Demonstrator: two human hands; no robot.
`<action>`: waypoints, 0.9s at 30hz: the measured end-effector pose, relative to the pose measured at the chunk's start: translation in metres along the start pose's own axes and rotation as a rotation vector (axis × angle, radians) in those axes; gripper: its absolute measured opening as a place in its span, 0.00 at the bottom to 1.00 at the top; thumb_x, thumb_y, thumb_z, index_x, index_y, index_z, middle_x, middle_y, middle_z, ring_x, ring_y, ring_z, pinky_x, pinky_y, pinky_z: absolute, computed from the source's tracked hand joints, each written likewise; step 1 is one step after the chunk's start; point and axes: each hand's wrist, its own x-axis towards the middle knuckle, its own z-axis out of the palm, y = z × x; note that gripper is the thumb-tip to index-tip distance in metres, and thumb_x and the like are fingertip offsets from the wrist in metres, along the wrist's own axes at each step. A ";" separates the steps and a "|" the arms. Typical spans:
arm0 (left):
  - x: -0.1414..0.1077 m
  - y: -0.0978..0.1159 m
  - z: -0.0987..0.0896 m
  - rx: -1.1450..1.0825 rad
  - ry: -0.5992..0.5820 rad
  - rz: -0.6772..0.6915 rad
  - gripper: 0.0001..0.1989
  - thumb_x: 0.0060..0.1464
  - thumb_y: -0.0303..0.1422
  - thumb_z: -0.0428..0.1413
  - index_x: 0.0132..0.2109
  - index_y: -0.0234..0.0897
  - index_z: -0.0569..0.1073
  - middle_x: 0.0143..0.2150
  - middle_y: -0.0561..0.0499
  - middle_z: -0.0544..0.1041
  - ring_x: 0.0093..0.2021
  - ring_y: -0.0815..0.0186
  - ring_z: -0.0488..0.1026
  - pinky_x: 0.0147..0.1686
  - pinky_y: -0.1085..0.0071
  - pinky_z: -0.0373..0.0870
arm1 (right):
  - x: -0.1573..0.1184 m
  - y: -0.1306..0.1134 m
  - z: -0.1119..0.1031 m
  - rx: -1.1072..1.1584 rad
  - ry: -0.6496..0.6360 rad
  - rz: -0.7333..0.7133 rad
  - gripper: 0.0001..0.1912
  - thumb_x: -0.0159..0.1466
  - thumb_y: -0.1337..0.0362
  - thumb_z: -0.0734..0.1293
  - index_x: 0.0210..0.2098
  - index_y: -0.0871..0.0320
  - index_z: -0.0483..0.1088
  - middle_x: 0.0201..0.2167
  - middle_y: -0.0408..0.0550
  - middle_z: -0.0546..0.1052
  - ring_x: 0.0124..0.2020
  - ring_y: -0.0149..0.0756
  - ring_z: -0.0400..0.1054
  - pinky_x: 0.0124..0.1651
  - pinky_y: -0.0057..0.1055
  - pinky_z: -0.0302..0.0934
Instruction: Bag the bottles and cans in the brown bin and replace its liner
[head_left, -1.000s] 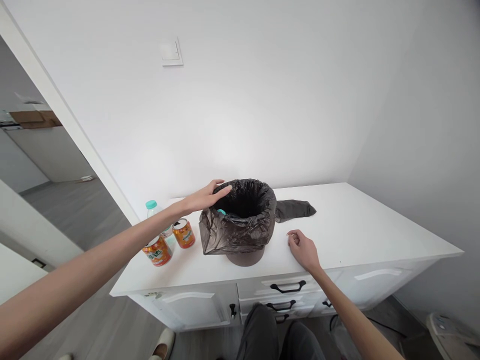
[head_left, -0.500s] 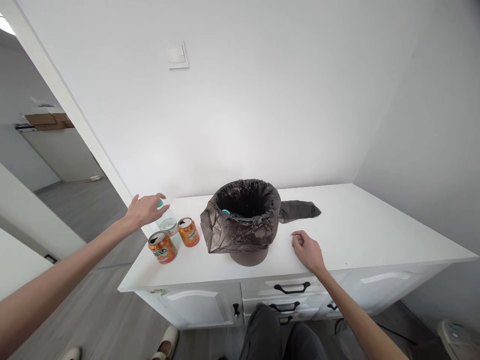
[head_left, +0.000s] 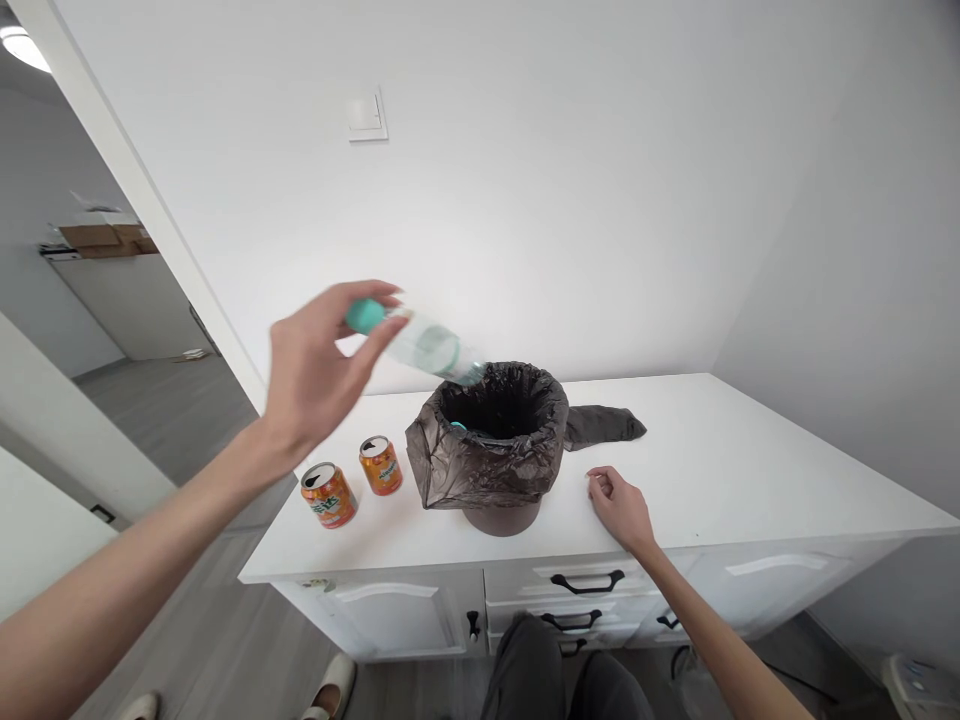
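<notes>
My left hand (head_left: 322,350) grips a clear plastic bottle (head_left: 427,343) near its green cap. The bottle is tilted, its base down to the right, at the rim of a bin (head_left: 501,519) lined with a dark plastic bag (head_left: 487,475). Something small and turquoise shows inside the bag. Two orange cans, one (head_left: 329,498) nearer the front and one (head_left: 382,468) behind it, stand upright left of the bin. My right hand (head_left: 619,508) rests on the white cabinet top (head_left: 720,460), fingers curled, right of the bin, with nothing in it.
A folded dark bag (head_left: 604,426) lies right of the bin by the wall. Drawers with black handles (head_left: 587,581) are at the cabinet's front. A light switch (head_left: 367,115) is on the wall. A doorway opens at the left, and a person's shoe (head_left: 332,688) shows below.
My left hand has closed on the bottle, lifted it off the cabinet top and brought it right, tilting it over the bin's edge. My right hand has stayed in place.
</notes>
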 end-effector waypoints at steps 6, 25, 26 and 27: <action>-0.014 0.047 0.052 -0.249 -0.341 0.169 0.19 0.68 0.50 0.54 0.52 0.44 0.80 0.51 0.48 0.85 0.50 0.57 0.81 0.49 0.61 0.80 | 0.003 0.007 0.002 -0.007 0.004 -0.007 0.14 0.68 0.54 0.60 0.45 0.52 0.73 0.30 0.43 0.81 0.32 0.42 0.76 0.38 0.34 0.62; -0.049 -0.134 0.082 0.389 -0.667 -0.075 0.33 0.66 0.53 0.48 0.67 0.36 0.69 0.64 0.34 0.76 0.65 0.43 0.71 0.63 0.50 0.67 | 0.001 -0.004 -0.003 -0.002 -0.009 0.009 0.13 0.67 0.55 0.59 0.43 0.51 0.72 0.31 0.44 0.81 0.33 0.41 0.75 0.39 0.34 0.61; -0.058 -0.144 0.083 0.462 -0.744 -0.076 0.33 0.65 0.52 0.50 0.68 0.35 0.68 0.64 0.33 0.76 0.66 0.41 0.70 0.65 0.48 0.64 | 0.001 -0.004 -0.003 0.000 -0.012 0.010 0.13 0.67 0.55 0.59 0.43 0.51 0.72 0.31 0.43 0.81 0.33 0.41 0.75 0.39 0.34 0.61; -0.068 -0.150 0.084 0.516 -0.803 -0.074 0.33 0.64 0.51 0.51 0.68 0.35 0.68 0.64 0.32 0.76 0.67 0.40 0.70 0.66 0.46 0.62 | 0.001 -0.003 -0.003 0.003 -0.014 0.011 0.13 0.67 0.55 0.59 0.43 0.51 0.72 0.31 0.44 0.81 0.33 0.41 0.75 0.39 0.34 0.61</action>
